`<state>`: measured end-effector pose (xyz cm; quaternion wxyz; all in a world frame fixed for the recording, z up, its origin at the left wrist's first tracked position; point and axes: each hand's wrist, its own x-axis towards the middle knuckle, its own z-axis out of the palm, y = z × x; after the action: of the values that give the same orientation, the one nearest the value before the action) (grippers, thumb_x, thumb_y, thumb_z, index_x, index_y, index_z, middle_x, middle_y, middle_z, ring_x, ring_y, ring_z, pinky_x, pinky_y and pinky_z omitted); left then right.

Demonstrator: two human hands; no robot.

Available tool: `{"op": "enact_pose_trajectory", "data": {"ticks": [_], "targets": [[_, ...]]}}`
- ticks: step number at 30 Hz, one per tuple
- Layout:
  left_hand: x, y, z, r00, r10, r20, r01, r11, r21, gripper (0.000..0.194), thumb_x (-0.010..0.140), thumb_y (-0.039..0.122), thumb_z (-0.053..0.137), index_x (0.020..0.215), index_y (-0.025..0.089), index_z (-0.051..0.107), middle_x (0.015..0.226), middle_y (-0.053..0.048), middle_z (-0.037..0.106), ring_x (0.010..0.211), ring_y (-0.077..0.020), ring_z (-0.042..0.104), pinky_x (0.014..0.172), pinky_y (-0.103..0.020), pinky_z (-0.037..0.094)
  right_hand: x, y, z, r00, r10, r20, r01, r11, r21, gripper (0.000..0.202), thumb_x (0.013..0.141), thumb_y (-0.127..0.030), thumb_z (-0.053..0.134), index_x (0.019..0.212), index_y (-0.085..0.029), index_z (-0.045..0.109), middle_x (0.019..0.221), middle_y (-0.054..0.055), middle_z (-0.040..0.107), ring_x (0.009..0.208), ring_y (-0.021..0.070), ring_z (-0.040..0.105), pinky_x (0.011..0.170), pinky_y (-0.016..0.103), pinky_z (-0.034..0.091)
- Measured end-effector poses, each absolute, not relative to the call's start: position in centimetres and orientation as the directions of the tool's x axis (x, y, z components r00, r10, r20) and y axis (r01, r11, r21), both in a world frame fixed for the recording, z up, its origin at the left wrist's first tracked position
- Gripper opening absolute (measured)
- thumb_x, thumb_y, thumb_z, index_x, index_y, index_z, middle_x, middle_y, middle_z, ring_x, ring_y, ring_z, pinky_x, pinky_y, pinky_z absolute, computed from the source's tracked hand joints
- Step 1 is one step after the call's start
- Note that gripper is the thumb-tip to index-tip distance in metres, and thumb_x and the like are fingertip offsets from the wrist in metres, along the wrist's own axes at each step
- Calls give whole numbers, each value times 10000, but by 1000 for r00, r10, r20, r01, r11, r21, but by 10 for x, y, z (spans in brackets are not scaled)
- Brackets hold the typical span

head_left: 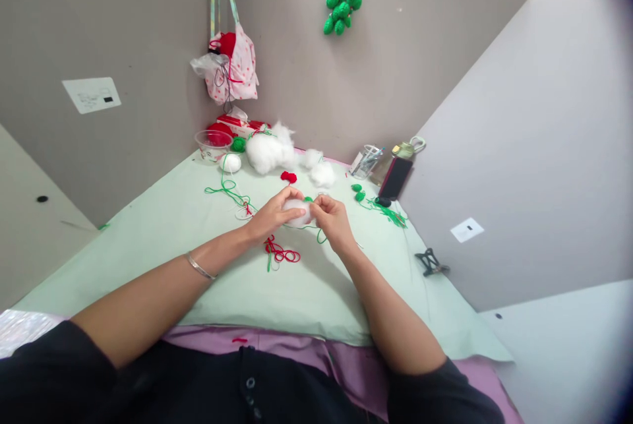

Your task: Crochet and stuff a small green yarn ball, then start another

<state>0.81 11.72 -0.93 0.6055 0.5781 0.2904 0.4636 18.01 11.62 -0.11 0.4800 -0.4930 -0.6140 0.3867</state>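
Note:
In front of me, over the middle of the table, my left hand [275, 216] is closed round a tuft of white stuffing [295, 214], thumb along its near side. The fingers of my right hand [332, 218] pinch the right edge of that tuft. A bit of green crochet [308, 199] shows just behind it, partly hidden by my fingers. Green yarn runs below the hands. A small red crochet piece [289, 177] lies just beyond my left hand. Loose red yarn [281, 251] lies on the cloth nearer to me.
At the back are a big heap of stuffing [270, 150], a white yarn ball [230, 163] and a clear tub [213, 146]. To the right stand a pen cup [366, 161], a phone [396, 178] and a bottle [403, 148]. Green crochet pieces [360, 196] lie near them.

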Motion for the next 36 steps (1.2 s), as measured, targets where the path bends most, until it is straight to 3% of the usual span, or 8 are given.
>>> {"op": "enact_pose_trajectory", "data": {"ticks": [5,9,14,18,21,24,30,36], "targets": [[5,120,-8,447,877,179,-241,-75,968,387,846,499,637,1064,185,578,1031,-46,646,903,-197,663,804,-329,536,182,114,2,-52,984,171,183,178,-967,242,711,-345,623,583,-221,459,491,-78,404,460,71,334,474,240,251],[7,123,-15,360,917,174,-173,-118,978,384,720,382,799,978,194,586,908,12,627,771,-140,610,678,-244,472,180,113,2,-108,987,120,171,137,-976,274,713,-347,666,589,-217,460,505,-78,399,461,67,330,477,241,242],[9,125,-19,263,952,159,-118,-132,984,281,725,338,750,885,197,568,746,42,609,638,-133,576,604,-246,440,179,108,5,-230,971,67,162,106,-981,300,787,-435,627,651,-226,462,532,-84,350,481,79,292,490,248,257],[12,125,-20,174,976,134,-122,-114,986,237,720,207,678,809,226,459,624,85,520,534,-106,528,535,-221,391,175,100,7,-323,940,107,243,192,-951,126,740,-293,648,742,-214,549,611,-66,464,565,96,356,540,248,271],[15,124,-22,189,978,86,-141,-59,988,215,722,184,626,779,231,424,565,91,485,472,-107,513,482,-221,365,170,99,2,-287,940,183,347,281,-895,102,716,-238,637,717,-214,538,587,-76,449,564,96,326,543,254,241],[17,120,-20,240,968,68,-190,-22,982,179,755,235,612,822,226,447,619,73,534,517,-117,570,502,-223,420,168,106,-6,-184,958,220,350,273,-896,136,708,-246,614,660,-219,490,550,-78,425,551,98,333,544,257,250],[14,114,-12,359,925,120,-257,-25,966,334,776,413,721,932,199,518,922,-3,643,812,-167,703,770,-325,589,180,120,-8,-67,980,186,275,197,-941,208,709,-349,593,617,-230,450,519,-77,403,498,91,345,511,256,264],[11,118,-16,304,944,127,-179,-75,981,347,731,334,788,921,190,535,813,28,643,679,-161,722,669,-274,546,182,113,2,-176,981,84,206,120,-971,230,752,-382,595,651,-227,459,526,-81,382,476,82,330,499,248,257]]}}
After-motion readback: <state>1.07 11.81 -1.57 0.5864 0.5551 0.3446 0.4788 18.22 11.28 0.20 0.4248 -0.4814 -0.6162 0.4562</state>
